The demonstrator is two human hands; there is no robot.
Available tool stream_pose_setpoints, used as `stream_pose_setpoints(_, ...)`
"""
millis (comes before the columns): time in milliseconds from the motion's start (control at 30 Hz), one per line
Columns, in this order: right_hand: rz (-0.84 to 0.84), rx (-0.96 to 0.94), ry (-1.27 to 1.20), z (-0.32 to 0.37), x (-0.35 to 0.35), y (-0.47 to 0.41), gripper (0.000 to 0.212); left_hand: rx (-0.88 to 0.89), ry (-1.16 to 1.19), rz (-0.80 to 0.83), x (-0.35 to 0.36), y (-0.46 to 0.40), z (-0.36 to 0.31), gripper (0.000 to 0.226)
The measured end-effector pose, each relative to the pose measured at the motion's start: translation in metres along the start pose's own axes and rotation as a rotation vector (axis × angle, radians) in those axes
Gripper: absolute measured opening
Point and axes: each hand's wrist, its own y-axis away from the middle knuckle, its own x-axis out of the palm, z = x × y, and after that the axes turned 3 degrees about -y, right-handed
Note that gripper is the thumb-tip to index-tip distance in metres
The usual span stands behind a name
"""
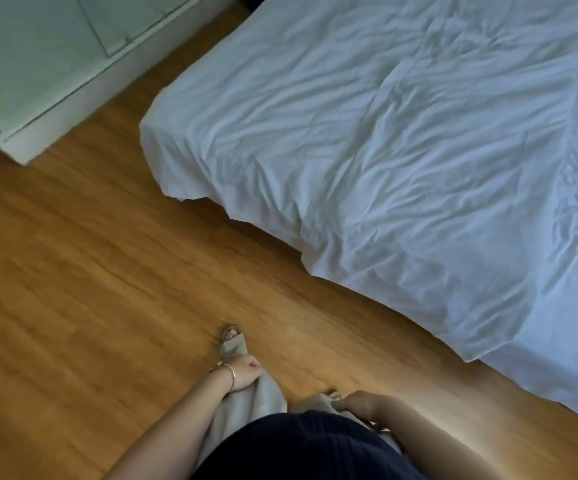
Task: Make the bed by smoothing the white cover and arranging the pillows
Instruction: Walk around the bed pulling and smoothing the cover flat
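Note:
The white cover (401, 161) lies spread over the bed, filling the right and upper part of the head view. It is full of creases, and its edge hangs over the bed's corner (176, 181) down toward the floor. No pillow is in view. My left hand (242, 372), with a bracelet on the wrist, hangs low with its fingers curled against my beige trouser leg. My right hand (360, 403) is also low with curled fingers, touching the trouser cloth. Both hands are well away from the cover.
A wooden floor (90, 289) runs between me and the bed. A white cabinet (38, 64) stands at the top left, with a narrow gap between it and the bed's corner. My sandalled foot (233, 341) is on the floor ahead.

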Motion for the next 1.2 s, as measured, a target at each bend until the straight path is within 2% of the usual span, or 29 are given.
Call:
stream_pose_setpoints(67,-0.046,-0.033,0.036,0.041,-0.006,-0.008,0.059,0.008,0.061,0.023,-0.033,0.005,0.018,0.034)
stream_pose_setpoints(167,-0.133,-0.112,0.115,0.116,-0.018,0.003,0.054,0.022,0.092,0.042,-0.072,0.014,0.041,0.022)
stream_pose_setpoints(300,-0.303,-0.239,0.233,0.213,-0.030,0.027,0.047,-0.045,0.238,-0.189,-0.122,0.022,0.069,0.016)
stream_pose_setpoints(400,-0.375,-0.320,0.304,0.272,-0.038,0.029,0.046,-0.146,0.146,-0.346,-0.157,0.028,0.078,0.036)
stream_pose_setpoints(467,-0.371,-0.347,0.371,0.307,-0.043,0.032,0.044,-0.197,0.081,-0.400,-0.181,0.027,0.079,0.049)
stream_pose_setpoints(533,-0.354,-0.356,0.393,0.339,-0.051,0.032,0.041,-0.199,0.097,-0.394,-0.209,0.021,0.080,0.049)
stream_pose_setpoints(633,-0.358,-0.376,0.319,0.388,-0.075,0.023,0.043,-0.168,0.138,-0.378,-0.266,0.010,0.079,0.041)
stream_pose_setpoints(733,-0.384,-0.414,0.258,0.450,-0.112,0.009,0.047,-0.106,0.281,-0.366,-0.337,-0.011,0.078,0.025)
stream_pose_setpoints(833,-0.395,-0.468,0.203,0.520,-0.153,0.003,0.039,-0.052,0.366,-0.422,-0.413,-0.027,0.072,0.020)
stream_pose_setpoints(933,-0.442,-0.496,0.070,0.582,-0.187,0.004,0.036,0.001,0.320,-0.454,-0.486,-0.031,0.062,0.017)
stream_pose_setpoints(1033,-0.448,-0.514,-0.033,0.632,-0.214,0.007,0.044,0.052,0.295,-0.512,-0.554,-0.043,0.055,0.012)
stream_pose_setpoints(1200,-0.424,-0.500,-0.310,0.680,-0.247,0.015,0.048,0.060,0.216,-0.570,-0.645,-0.069,0.044,0.012)
